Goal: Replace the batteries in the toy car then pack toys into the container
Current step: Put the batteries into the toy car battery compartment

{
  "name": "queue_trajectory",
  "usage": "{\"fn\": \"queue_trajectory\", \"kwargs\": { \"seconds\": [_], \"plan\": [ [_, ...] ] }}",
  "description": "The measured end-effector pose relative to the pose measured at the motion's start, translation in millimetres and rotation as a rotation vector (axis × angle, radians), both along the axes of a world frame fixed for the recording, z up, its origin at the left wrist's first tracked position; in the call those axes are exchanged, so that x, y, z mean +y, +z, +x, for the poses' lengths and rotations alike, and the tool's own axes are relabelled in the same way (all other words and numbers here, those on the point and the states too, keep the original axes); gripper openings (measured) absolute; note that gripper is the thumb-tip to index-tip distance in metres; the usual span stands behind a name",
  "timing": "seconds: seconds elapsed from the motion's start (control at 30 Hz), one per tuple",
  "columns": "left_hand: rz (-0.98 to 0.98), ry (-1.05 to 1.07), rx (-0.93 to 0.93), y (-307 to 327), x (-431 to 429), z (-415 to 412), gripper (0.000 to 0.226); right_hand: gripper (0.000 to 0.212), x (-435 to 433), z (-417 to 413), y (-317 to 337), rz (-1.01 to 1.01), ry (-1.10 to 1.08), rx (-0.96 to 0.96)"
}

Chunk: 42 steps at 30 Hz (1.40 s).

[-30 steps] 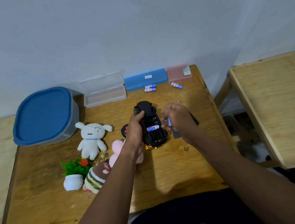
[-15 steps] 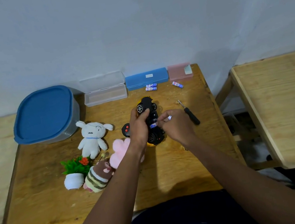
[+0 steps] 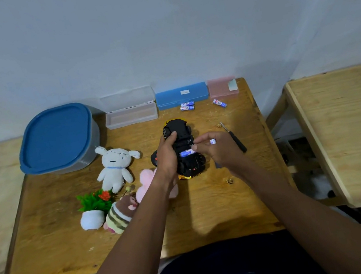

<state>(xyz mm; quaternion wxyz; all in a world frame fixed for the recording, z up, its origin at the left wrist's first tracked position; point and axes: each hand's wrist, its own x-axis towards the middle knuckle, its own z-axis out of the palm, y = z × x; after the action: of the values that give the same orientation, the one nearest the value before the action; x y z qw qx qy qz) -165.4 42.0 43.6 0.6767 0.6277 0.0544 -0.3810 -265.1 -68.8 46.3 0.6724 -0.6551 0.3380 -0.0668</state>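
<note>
A black and yellow toy car (image 3: 183,136) lies upside down at the table's middle. My left hand (image 3: 167,155) grips its left side. A blue battery (image 3: 187,152) sits in the open compartment on its underside. My right hand (image 3: 216,150) hovers at the car's right side; its fingertips touch the battery in the compartment, and a second small blue-and-white battery (image 3: 212,141) is held among its fingers. Three spare batteries (image 3: 187,106) lie near the back edge. A grey container with a blue lid (image 3: 55,138) stands at the back left.
A white plush rabbit (image 3: 116,166), a pink plush (image 3: 146,183), a striped plush (image 3: 118,216) and a small potted plant (image 3: 93,206) lie left of the car. A screwdriver (image 3: 234,137) lies to the right. Clear (image 3: 131,111), blue (image 3: 181,95) and pink (image 3: 222,86) cases line the back edge.
My right hand moved from beside the car in to its battery compartment, carrying a battery. The left hand tilted the car a little, then set it level again.
</note>
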Motion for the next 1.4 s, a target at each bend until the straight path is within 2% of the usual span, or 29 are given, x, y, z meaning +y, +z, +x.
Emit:
{"fn": "queue_trajectory", "kwargs": {
  "seconds": [0.13, 0.33, 0.43, 0.6, 0.87, 1.0, 1.17, 1.3, 1.4],
  "plan": [
    [0.002, -0.01, 0.114, 3.3, 1.4, 4.5, 0.046, 0.022, -2.9, -0.9, -1.8, -0.14, 0.151, -0.017],
    [0.017, -0.09, 0.147, 2.4, 4.9, 4.2, 0.046, 0.01, -9.9, -4.0, -5.9, -0.26, 0.243, 0.032],
    [0.042, -0.089, 0.105, -1.3, 5.0, 2.2, 0.044, 0.01, -9.1, -6.2, 2.6, -0.201, 0.185, 0.007],
    [0.146, -0.14, 0.019, -8.8, 2.4, -0.8, 0.043, 0.022, -16.4, -14.1, 3.0, 0.11, -0.002, -0.051],
    [0.318, -0.194, -0.173, -24.6, -11.3, -10.5, 0.032, 0.021, -28.6, -3.2, -0.7, 0.489, -0.191, 0.061],
    [0.395, -0.241, -0.273, -27.3, -16.7, -12.6, 0.034, 0.012, -32.1, 3.1, 2.2, 0.472, -0.174, 0.133],
    [0.465, -0.24, -0.338, -29.5, -20.8, -13.9, 0.046, 0.015, -37.7, 13.9, 3.3, 0.385, -0.152, 0.226],
    [0.512, -0.255, -0.394, -26.9, -22.3, -13.4, 0.056, 0.006, -41.5, 23.6, 0.3, 0.31, -0.101, 0.218],
    [0.554, -0.269, -0.436, -24.6, -22.1, -11.1, 0.06, 0.005, -44.5, 30.9, -2.0, 0.325, -0.091, 0.228]
  ]
}}
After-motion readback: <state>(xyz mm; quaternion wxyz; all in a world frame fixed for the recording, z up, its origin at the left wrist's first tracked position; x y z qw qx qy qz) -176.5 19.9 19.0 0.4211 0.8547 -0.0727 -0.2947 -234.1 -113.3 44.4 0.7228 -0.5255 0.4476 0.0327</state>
